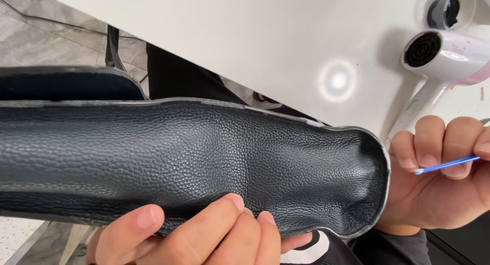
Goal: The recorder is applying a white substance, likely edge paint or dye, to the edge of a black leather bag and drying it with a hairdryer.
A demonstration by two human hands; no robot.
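Landmark: the bag (204,158), a dark blue pebbled leather piece with a pale grey edge, lying long across the view from the left side to right of the middle.
Left hand (204,234): under the bag's lower edge, fingers (224,219) curled up over the leather and clamped on it, thumb beside them to the left.
Right hand (439,178): just right of the bag's rounded end, palm touching that end, fingers closed around a swab (446,165).
Swab: thin blue stick with a small white tip, held near level; the tip points toward the bag's end and stands just clear of the edge.
Hands apart: one at the bag's lower edge, the other at its right end.
Table (265,35): white, above the bag, with a bright spot of reflected light.
Dryer (444,61): white and pink hair dryer on the table, above the right hand, its round grille facing the bag.
Cup (449,9): clear round cup with dark contents, beyond the dryer at the top corner.
Floor (41,30): grey tile, above the bag's left part.
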